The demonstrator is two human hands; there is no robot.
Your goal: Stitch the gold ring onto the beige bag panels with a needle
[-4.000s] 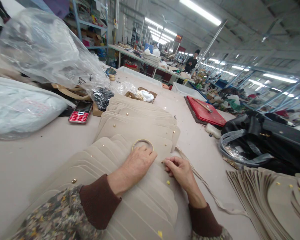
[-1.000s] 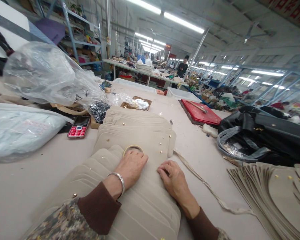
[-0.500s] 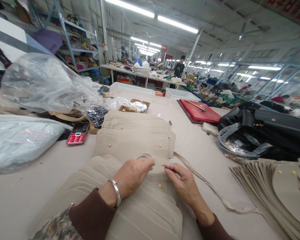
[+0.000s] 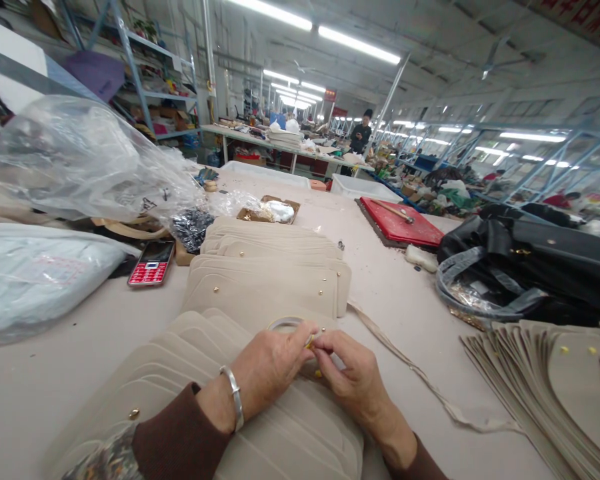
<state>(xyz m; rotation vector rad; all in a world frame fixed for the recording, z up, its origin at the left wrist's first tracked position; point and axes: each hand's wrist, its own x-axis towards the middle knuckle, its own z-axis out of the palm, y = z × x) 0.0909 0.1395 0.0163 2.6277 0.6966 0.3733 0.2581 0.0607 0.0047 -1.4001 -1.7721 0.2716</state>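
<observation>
One round yellow-edged tape roll (image 4: 283, 322) was gripped in the left hand (image 4: 266, 365), over flat beige panels (image 4: 265, 290). Right hand (image 4: 356, 375) was pinched beside it, couldn't tell on what. Past the hands: one brown open box (image 4: 297, 210) holding a white bundle (image 4: 280, 212), then two white plastic bins (image 4: 273, 177).

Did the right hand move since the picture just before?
Yes. Against the red board, the right hand has shifted left, closer to the left hand.
</observation>
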